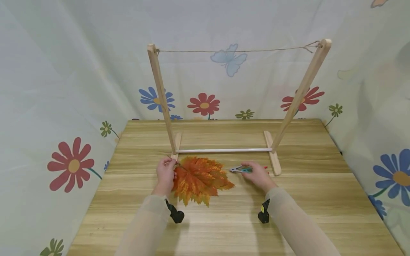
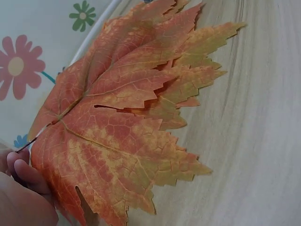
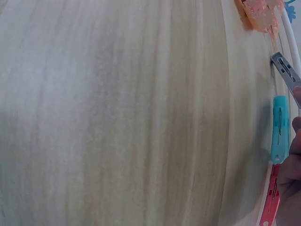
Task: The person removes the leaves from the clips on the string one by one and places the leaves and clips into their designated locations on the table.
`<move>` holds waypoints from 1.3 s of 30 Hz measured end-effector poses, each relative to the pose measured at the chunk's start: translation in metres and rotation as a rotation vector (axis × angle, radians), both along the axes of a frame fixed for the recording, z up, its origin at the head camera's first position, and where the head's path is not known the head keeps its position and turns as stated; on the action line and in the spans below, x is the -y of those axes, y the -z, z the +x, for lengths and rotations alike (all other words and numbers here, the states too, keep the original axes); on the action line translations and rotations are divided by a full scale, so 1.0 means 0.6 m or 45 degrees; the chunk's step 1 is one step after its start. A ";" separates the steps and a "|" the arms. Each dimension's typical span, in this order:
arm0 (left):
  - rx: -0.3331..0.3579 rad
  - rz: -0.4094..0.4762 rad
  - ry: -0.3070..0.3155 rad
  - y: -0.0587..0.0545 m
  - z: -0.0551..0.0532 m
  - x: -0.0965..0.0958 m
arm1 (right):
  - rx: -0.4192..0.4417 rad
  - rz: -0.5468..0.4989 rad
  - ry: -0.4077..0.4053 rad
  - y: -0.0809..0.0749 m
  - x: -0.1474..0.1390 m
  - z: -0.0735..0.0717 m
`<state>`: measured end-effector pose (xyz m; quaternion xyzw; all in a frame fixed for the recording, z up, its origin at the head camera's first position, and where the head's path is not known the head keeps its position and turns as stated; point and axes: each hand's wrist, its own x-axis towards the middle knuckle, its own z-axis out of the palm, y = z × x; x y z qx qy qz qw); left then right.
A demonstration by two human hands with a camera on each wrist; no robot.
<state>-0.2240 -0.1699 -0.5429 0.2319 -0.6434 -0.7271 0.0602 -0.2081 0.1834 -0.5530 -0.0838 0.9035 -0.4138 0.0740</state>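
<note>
An orange-red maple leaf [image 1: 200, 177], with more leaf layers showing beneath its edge, hangs from my left hand [image 1: 166, 174]. Thumb and fingers pinch its thin stem [image 2: 28, 145] at the left. To the right of the leaf, my right hand [image 1: 257, 175] pinches one end of a grey clothespin [image 3: 286, 70], whose other end points toward the leaf. Close beside those fingers is a teal clothespin [image 3: 280, 129]. A red clothespin [image 3: 270, 197] lies past it, partly covered by the hand.
Behind both hands stands a wooden frame with a left post [image 1: 161, 99] and a right post [image 1: 299, 96]. A thin string [image 1: 198, 51] is tied between their tops. A white rod [image 1: 224, 150] joins them low down. The wooden table [image 1: 224, 227] meets flower-printed curtains [image 1: 105, 64] around it.
</note>
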 end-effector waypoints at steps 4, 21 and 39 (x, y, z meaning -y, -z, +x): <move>0.053 -0.029 -0.032 0.009 -0.002 0.003 | -0.045 0.102 -0.014 0.003 -0.001 -0.003; 0.131 -0.042 -0.060 0.028 -0.004 0.013 | -0.130 0.338 -0.019 0.004 0.010 0.002; 0.168 0.013 0.015 0.021 0.015 0.028 | -0.109 0.262 0.010 0.011 0.007 0.003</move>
